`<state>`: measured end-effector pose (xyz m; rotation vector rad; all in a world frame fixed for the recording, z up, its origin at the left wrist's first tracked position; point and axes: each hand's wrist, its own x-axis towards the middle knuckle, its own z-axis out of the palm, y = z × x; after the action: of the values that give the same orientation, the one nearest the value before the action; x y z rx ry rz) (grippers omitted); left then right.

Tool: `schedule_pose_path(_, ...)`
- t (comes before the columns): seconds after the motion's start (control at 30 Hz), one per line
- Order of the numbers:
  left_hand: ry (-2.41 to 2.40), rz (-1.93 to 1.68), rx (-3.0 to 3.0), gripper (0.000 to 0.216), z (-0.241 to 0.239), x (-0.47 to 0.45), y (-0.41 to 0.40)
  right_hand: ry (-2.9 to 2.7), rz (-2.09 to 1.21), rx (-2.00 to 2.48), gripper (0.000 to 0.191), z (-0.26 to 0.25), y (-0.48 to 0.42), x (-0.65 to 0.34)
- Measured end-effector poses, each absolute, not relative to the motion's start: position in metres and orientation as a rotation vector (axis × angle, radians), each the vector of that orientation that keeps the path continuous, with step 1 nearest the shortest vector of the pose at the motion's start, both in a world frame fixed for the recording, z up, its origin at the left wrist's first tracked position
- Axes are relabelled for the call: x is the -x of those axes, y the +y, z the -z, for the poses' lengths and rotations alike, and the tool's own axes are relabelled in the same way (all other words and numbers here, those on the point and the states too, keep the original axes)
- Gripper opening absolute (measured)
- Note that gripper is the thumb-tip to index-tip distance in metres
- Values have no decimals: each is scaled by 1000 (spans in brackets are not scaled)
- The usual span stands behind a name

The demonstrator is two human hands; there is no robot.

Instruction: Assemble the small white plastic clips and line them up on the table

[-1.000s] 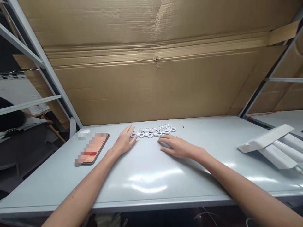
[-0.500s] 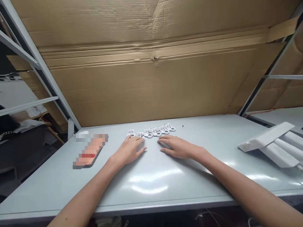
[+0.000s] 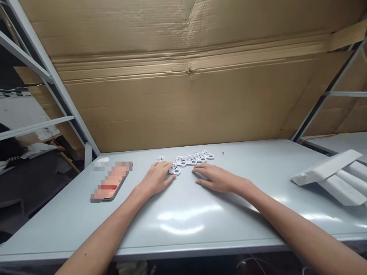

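Note:
Several small flat white pieces, each with a ring at one end and dark and red marks, lie in a slanting row (image 3: 190,160) at the table's back. One white ringed piece (image 3: 174,169) lies nearer to me, against the index finger of my left hand (image 3: 157,178), with the thumb just in front of it. That hand rests palm down, fingers extended. Another white piece (image 3: 160,159) is partly hidden behind its knuckles. My right hand (image 3: 213,177) lies palm down just in front of the row, thumb and fingers apart, holding nothing.
A phone-shaped object (image 3: 113,182), blurred out, lies on the left of the grey table (image 3: 189,206). White box-like parts (image 3: 329,173) are piled at the right. A cardboard wall (image 3: 183,110) closes off the back between metal posts. A tiny dark bit (image 3: 223,153) lies behind the row.
My left hand has shifted slightly, and the white ringed piece by its index finger has slid toward me and a little right, showing more. The right hand stays put. The view has shifted slightly.

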<state>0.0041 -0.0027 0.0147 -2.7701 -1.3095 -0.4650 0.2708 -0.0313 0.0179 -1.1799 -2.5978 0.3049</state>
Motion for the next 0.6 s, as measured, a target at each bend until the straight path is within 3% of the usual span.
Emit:
schedule_pose_path(0.2,-1211,458,2819,15,-21,-20,-18,-2568,-291,1141,30,-17,-30,-269)
schedule_pose_path(0.43,-947,560,3040,14,-20,-32,-25,-2495,-205,1072,27,-15,-28,-263)
schedule_pose_path(0.6,-1032,625,3031,20,-14,-33,-24,-2447,-247,1037,24,-17,-31,-259)
